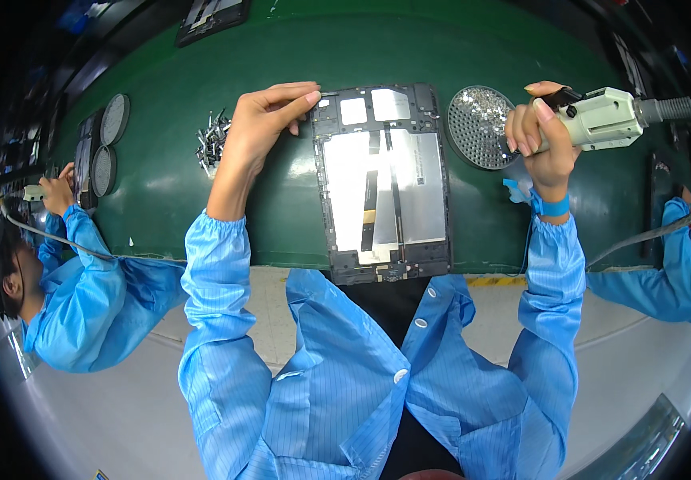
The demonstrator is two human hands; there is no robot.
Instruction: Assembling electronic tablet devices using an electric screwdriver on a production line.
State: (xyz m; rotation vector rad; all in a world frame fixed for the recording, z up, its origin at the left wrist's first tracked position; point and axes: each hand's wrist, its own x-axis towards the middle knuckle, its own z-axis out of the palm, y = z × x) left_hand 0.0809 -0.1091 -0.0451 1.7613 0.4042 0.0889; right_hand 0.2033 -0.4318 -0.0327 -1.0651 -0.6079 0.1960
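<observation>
An opened tablet (345,192) lies in front of me, with silvery battery panels, a dark frame and ribbon cables showing. My left hand (269,112) is at its far left corner, thumb and fingertips pinched together. Something small and thin seems to be between them, too small to name. My right hand (544,140) is wrapped round a pale green electric screwdriver (601,120), held sideways with its cable leaving to the right. The screwdriver's tip is hidden behind my fingers, near a round perforated dish (469,132) holding many tiny shiny screws.
A pile of small metal parts (213,144) lies left of my left forearm. Another tablet (209,20) sits at the far edge of the green mat (281,216). Co-workers in blue sleeves sit at left (101,296) and right (657,276). Two round dishes stand by the left one.
</observation>
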